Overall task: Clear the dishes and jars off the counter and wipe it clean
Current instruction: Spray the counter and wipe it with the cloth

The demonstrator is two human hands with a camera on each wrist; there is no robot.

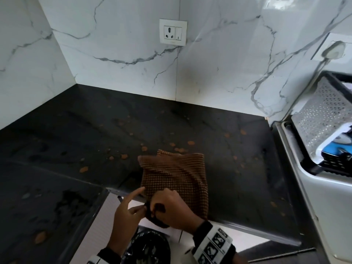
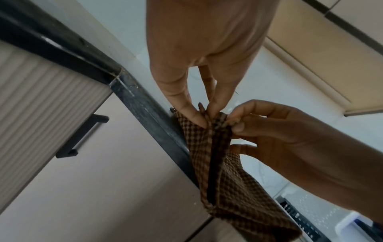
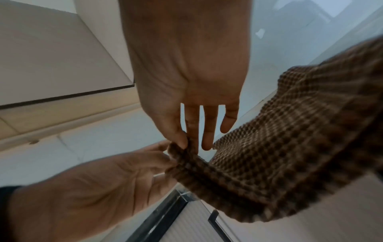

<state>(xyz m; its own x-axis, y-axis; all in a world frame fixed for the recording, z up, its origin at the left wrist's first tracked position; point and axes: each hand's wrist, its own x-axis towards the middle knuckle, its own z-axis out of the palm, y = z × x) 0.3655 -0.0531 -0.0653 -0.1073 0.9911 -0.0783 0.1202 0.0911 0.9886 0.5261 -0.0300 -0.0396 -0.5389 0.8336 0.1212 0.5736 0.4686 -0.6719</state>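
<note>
Cloth (image 1: 174,176) draped over the counter (image 1: 76,134) edge is pinched by left hand (image 1: 126,212) and right hand (image 1: 171,208).

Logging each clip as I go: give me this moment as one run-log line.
phase: wiping prep | left hand: pinches cloth edge | right hand: pinches same edge | cloth: half over counter front | counter: orange spots, unwiped

Head view high above counter (image 1: 219,134), wrist views close, looking up, sharing cloth (image 2: 219,172)
</note>
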